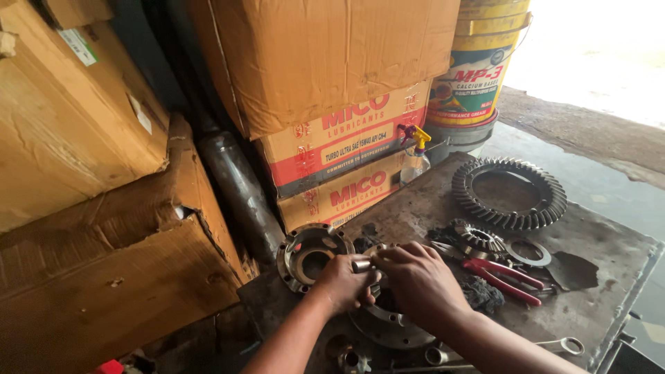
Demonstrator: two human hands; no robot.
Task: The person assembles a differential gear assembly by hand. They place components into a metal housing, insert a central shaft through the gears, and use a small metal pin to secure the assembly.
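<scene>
My left hand (344, 282) and my right hand (418, 277) meet over a greasy metal workbench (596, 305). Both grip a short steel pin (363, 264) between their fingertips. Under them lies a round metal housing half (388, 325), partly hidden by my wrists. A second flanged housing half (308, 253) with a central bore sits just left of my left hand. A small bevel gear (479, 238) and a flat washer ring (528, 252) lie right of my right hand.
A large ring gear (509, 193) lies at the bench's far right. Red-handled pliers (504, 274), a dark rag (483, 294) and a spanner (562, 344) are nearby. Stacked cardboard boxes (332, 131), a spray bottle (415, 158), a yellow pail (478, 62) and a metal cylinder (239, 190) stand behind.
</scene>
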